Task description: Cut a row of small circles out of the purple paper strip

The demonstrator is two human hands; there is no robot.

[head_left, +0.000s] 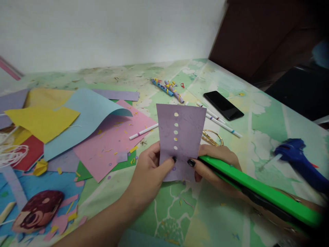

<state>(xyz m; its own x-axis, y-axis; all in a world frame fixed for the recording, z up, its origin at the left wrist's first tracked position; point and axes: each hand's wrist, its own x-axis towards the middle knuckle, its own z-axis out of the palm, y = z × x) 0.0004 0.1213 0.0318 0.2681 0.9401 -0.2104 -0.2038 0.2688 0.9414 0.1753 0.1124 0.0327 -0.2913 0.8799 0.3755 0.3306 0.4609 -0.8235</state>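
A purple paper card [189, 127] stands upright between my hands, with a vertical row of several punched holes. My left hand [151, 166] pinches its lower left edge, thumb on the near face. At the lower right edge, my right hand [218, 168] grips the same card between thumb and fingers. A long green and black tool [244, 178] lies in my right hand, running back along the forearm toward the lower right. Behind the card, gold-handled scissors [213, 137] are partly hidden.
Coloured sheets [77, 116] and scraps cover the left, near white string [12, 154] and a dark red case [38, 211]. Two decorated paper tubes [168, 90], a phone [223, 105] and white sticks [224, 125] lie beyond. A blue glue gun [300, 161] sits right.
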